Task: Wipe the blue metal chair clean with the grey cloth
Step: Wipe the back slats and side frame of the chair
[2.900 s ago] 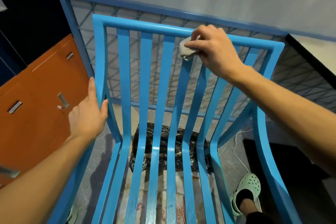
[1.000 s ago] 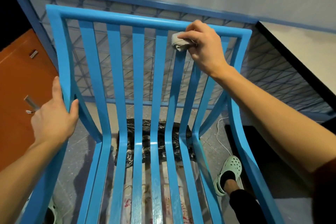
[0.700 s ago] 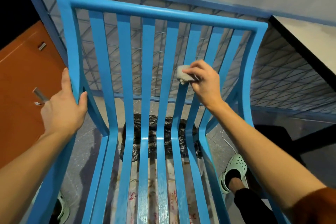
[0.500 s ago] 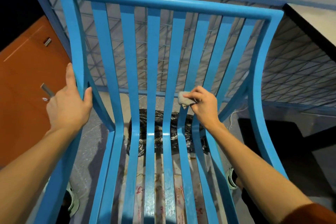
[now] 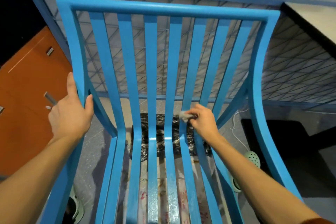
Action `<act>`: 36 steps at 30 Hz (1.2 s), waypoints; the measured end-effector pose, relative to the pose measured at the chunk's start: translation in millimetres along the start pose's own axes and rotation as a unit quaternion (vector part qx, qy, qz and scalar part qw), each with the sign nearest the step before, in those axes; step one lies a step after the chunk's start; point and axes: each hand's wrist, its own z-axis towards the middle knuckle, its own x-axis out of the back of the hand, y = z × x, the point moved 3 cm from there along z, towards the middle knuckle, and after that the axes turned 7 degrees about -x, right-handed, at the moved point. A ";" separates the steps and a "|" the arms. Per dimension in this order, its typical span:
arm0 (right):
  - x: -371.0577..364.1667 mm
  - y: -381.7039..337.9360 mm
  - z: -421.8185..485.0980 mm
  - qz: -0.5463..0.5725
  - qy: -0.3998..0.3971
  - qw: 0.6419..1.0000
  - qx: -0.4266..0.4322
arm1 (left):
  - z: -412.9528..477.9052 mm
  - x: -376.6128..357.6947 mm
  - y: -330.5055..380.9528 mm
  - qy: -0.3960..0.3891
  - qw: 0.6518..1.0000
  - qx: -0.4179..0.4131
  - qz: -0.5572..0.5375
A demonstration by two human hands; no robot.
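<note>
The blue metal chair (image 5: 151,71) fills the view, its slatted back rising ahead and the slatted seat running toward me. My right hand (image 5: 203,120) pinches the small grey cloth (image 5: 183,114) against a slat right of centre, low on the backrest just above the bend into the seat. My left hand (image 5: 71,112) grips the chair's left side rail at mid-height, thumb on the inner face and index finger stretched up along the outside. Most of the cloth is hidden under my fingers.
A black plastic bag (image 5: 160,136) lies on the floor under the seat. An orange cabinet (image 5: 27,96) stands at the left. A blue-framed wire mesh panel (image 5: 291,71) leans behind the chair. Green clogs (image 5: 252,158) and a white cable (image 5: 236,129) are at the right.
My right hand has slid the cloth down the slat from the top rail to the bottom of the backrest. My left hand has stayed on the left rail.
</note>
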 end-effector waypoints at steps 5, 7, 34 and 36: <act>110.8 -55.2 42.5 0.048 0.146 0.981 0.117 | 1.1 0.4 1.6 0.005 1.000 -0.005 -0.016; 149.7 -74.0 57.7 0.051 0.194 0.968 0.148 | 1.1 0.2 0.9 0.008 1.000 -0.004 -0.019; 109.2 -13.7 57.4 0.172 0.246 0.951 0.076 | 8.5 -10.3 -10.2 0.013 0.999 -0.046 0.024; 88.4 0.2 47.4 0.183 0.231 0.955 0.047 | 7.2 -7.2 -8.9 0.008 0.999 -0.043 0.031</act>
